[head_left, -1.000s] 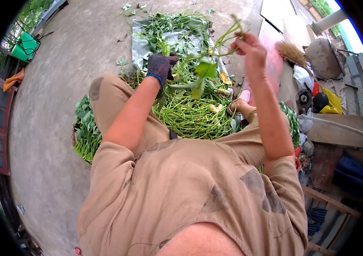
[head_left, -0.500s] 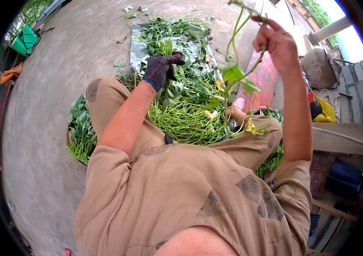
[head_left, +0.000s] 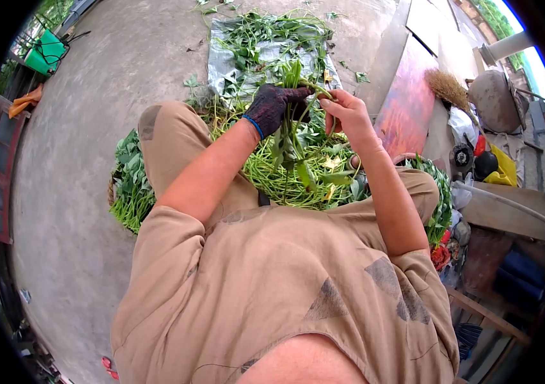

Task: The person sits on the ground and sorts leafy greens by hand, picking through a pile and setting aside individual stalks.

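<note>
My left hand (head_left: 277, 110), in a dark knitted glove with a blue cuff, is closed around a bunch of green leafy stems (head_left: 292, 75); cut ends stick up above the fist and leaves hang below. My bare right hand (head_left: 345, 115) is just right of it, thumb and fingers pinching a long green vine (head_left: 314, 88) close to the bunch. Beneath both hands lies a heap of green stems (head_left: 272, 169) with some yellowed leaves, between my crossed legs. More leafy vines (head_left: 266, 32) lie beyond on a grey plastic sheet (head_left: 221, 70).
Bundled greens (head_left: 133, 185) stand by my left knee, and more greens (head_left: 437, 192) by my right. A reddish board (head_left: 407, 96) lies on the concrete floor (head_left: 74, 166) at the right, near a straw broom (head_left: 448, 88). A green container (head_left: 46, 52) is far left.
My right hand has come down and left from its raised position, bringing the vine to the bunch. My left hand keeps its grip. The whole view has shifted slightly.
</note>
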Tool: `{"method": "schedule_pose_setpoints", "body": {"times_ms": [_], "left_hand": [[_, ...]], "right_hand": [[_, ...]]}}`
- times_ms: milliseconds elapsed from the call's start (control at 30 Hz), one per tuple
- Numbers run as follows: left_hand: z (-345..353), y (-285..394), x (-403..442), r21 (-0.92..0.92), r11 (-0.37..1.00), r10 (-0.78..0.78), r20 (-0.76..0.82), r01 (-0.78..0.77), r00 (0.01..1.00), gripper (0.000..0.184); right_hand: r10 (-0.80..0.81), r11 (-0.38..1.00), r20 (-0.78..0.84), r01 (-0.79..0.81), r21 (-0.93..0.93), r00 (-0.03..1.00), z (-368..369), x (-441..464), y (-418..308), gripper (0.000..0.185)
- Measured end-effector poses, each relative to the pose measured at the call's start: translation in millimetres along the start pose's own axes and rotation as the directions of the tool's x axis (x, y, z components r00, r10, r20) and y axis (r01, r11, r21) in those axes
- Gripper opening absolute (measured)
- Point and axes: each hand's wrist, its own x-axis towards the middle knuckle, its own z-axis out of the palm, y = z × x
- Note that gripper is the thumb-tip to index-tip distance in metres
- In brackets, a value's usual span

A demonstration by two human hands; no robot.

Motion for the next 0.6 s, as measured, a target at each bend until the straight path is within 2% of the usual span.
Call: {"method": "schedule_pose_setpoints", "body": {"times_ms": [33, 67, 100, 167, 300, 333, 433, 567, 600], "left_hand": [[0, -1, -1, 0.141, 0.990, 0.011, -0.027, -0.008, 1.000, 0.022], [-2, -7, 4, 0.296, 0.955, 0.025, -0.049, -0.009, 0.998, 0.032], [-4, -11, 9, 0.495, 0.866, 0.138, -0.093, -0.074, 0.986, 0.035], [-13, -19, 22, 0.819, 0.558, 0.372, -0.101, -0.136, 0.923, 0.041], [-12, -30, 28, 0.947, 0.286, 0.540, -0.031, -0.149, 0.841, 0.041], [-11, -33, 28, 0.967, 0.232, 0.507, -0.031, -0.102, 0.861, 0.041], [-17, -47, 36, 0.954, 0.295, 0.476, -0.091, -0.061, 0.875, 0.042], [-21, -62, 40, 0.982, 0.187, 0.458, -0.119, 0.035, 0.881, 0.040], [-21, -63, 41, 0.981, 0.180, 0.433, -0.143, 0.070, 0.890, 0.046]], "right_hand": [[-0.017, 0.997, -0.025, 0.015, -0.070, 1.000, 1, -1, 1, 0.021], [-0.035, 0.990, -0.049, 0.028, -0.141, 0.998, 2, -1, 3, 0.022], [-0.048, 0.992, -0.079, 0.038, -0.118, 0.996, 2, -2, 8, 0.020], [-0.068, 0.996, -0.136, 0.058, -0.074, 0.988, 2, -2, 21, 0.017], [-0.004, 0.996, -0.219, 0.023, 0.083, 0.976, 17, -6, 40, 0.018], [0.046, 0.993, -0.247, -0.018, 0.116, 0.968, 21, -8, 42, 0.016], [0.140, 0.959, -0.265, -0.064, 0.277, 0.954, 28, -11, 53, 0.017], [0.259, 0.897, -0.281, -0.122, 0.425, 0.924, 38, -16, 55, 0.018], [0.270, 0.894, -0.291, -0.128, 0.429, 0.918, 40, -16, 58, 0.018]]}}
